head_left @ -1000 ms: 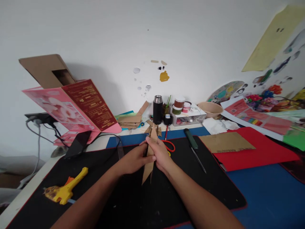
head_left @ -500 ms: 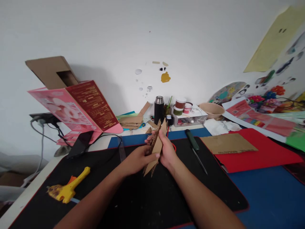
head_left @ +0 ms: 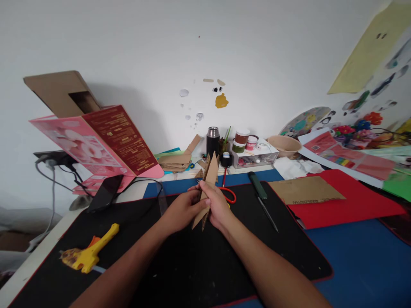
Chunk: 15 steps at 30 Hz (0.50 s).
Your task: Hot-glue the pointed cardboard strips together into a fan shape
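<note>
Cardboard pcs (head_left: 212, 173): in both hands, held up over the mat; look like two or more pointed strips side by side, tips poking out beyond & below the grip, corrugated edge showing on L, far end leaning a bit R.
L hand (head_left: 181, 211): closed on the pcs' L side, thumb over the near face, other fingers partly hidden.
R hand (head_left: 218, 205): closed round the pcs' R side, thumb on the near face above the L thumb; rest of the fingers mostly hidden.
Black mat (head_left: 180, 265): under the grip.
Red scissors handle (head_left: 235, 196): just R of grip, partly behind R hand.
Green-handled tool (head_left: 257, 186): further R, metal end pointing to the near side.
Glue gun (head_left: 91, 256): yellow, on mat, well L of grip & nearer.
Phone (head_left: 104, 194): well L, at mat's far corner.
Flask (head_left: 212, 139): black w/ silver top, upright, straight beyond grip.
Paint jars (head_left: 240, 137): beyond grip, slightly R, some stacked.
Red sheet (head_left: 353, 214): well R, brown card (head_left: 308, 191) on top.
</note>
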Available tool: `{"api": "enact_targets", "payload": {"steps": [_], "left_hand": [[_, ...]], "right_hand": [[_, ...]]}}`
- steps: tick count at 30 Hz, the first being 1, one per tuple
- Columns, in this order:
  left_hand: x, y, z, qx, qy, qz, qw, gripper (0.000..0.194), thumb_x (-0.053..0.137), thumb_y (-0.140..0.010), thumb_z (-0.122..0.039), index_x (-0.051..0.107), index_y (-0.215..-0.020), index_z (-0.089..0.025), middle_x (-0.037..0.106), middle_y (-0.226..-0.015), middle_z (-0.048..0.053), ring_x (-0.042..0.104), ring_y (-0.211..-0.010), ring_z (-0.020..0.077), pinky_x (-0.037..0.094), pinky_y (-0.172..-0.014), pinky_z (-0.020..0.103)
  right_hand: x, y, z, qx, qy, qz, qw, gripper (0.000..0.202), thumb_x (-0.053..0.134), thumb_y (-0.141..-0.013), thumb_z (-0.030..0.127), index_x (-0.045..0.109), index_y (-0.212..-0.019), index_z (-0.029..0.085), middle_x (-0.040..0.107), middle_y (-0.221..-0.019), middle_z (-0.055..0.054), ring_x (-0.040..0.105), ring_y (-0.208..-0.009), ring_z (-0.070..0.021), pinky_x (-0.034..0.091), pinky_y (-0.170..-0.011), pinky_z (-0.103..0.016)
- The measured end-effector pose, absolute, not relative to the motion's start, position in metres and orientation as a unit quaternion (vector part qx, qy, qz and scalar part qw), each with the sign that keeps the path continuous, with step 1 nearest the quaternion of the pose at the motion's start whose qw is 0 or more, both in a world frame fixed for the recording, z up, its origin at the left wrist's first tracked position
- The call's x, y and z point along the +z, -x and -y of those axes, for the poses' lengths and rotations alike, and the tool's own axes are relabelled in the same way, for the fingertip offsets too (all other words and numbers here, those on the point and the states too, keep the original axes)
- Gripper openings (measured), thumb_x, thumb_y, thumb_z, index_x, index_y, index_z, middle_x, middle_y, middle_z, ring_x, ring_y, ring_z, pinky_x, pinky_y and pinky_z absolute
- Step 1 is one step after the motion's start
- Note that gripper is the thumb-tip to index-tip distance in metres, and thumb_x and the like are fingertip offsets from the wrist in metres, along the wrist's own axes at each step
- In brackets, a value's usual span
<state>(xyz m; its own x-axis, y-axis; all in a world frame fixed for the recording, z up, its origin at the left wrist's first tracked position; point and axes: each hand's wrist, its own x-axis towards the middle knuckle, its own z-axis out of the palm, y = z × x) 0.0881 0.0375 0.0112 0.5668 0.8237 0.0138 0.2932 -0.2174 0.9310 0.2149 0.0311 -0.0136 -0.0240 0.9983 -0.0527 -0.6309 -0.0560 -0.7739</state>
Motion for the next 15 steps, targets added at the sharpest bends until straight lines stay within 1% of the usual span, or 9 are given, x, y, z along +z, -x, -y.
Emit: {"api": "enact_targets", "payload": {"steps": [2, 5, 10, 12, 15], "left_hand": [[0.011, -0.089, -0.038, 0.269, -0.726, -0.376, 0.509, 0.036, 0.064, -0.091, -0.051, 0.071, -0.098, -0.016, 0.072, -0.101, 0.008, 0.064, -0.102, 0.0287, 0.049, -0.093, 0.037], [0.012, -0.088, -0.040, 0.260, -0.722, -0.373, 0.521, 0.037, 0.064, -0.089, -0.052, 0.069, -0.097, -0.016, 0.071, -0.099, 0.007, 0.063, -0.101, 0.0278, 0.049, -0.089, 0.036], [0.018, -0.076, -0.042, 0.197, -0.757, -0.389, 0.487, 0.041, 0.066, -0.086, -0.055, 0.067, -0.090, -0.015, 0.065, -0.084, 0.003, 0.059, -0.078, 0.0210, 0.046, -0.068, 0.030], [0.021, -0.069, -0.043, 0.161, -0.757, -0.384, 0.504, 0.042, 0.067, -0.086, -0.056, 0.067, -0.092, -0.015, 0.065, -0.082, 0.002, 0.059, -0.074, 0.0197, 0.045, -0.064, 0.029], [0.025, -0.060, -0.046, 0.134, -0.742, -0.378, 0.537, 0.044, 0.066, -0.087, -0.056, 0.068, -0.102, -0.014, 0.070, -0.085, 0.004, 0.064, -0.076, 0.0212, 0.048, -0.065, 0.029]], "right_hand": [[-0.015, -0.214, -0.031, 0.654, 0.318, 0.291, 0.622, 0.041, 0.083, -0.071, 0.055, 0.070, -0.075, 0.017, 0.076, -0.079, -0.008, 0.073, -0.077, -0.0239, 0.057, -0.068, -0.033], [-0.019, -0.214, -0.032, 0.663, 0.312, 0.289, 0.616, 0.042, 0.083, -0.072, 0.056, 0.071, -0.079, 0.017, 0.077, -0.081, -0.008, 0.073, -0.075, -0.0227, 0.056, -0.066, -0.031], [-0.020, -0.220, -0.035, 0.680, 0.281, 0.269, 0.621, 0.049, 0.081, -0.075, 0.061, 0.072, -0.098, 0.019, 0.077, -0.088, -0.006, 0.073, -0.078, -0.0224, 0.057, -0.070, -0.033], [-0.017, -0.223, -0.037, 0.670, 0.281, 0.259, 0.637, 0.050, 0.081, -0.075, 0.063, 0.071, -0.098, 0.019, 0.076, -0.085, -0.005, 0.073, -0.078, -0.0225, 0.057, -0.072, -0.034], [-0.014, -0.226, -0.038, 0.656, 0.299, 0.256, 0.644, 0.048, 0.082, -0.074, 0.062, 0.070, -0.093, 0.019, 0.074, -0.076, -0.003, 0.072, -0.075, -0.0229, 0.056, -0.071, -0.035]]}}
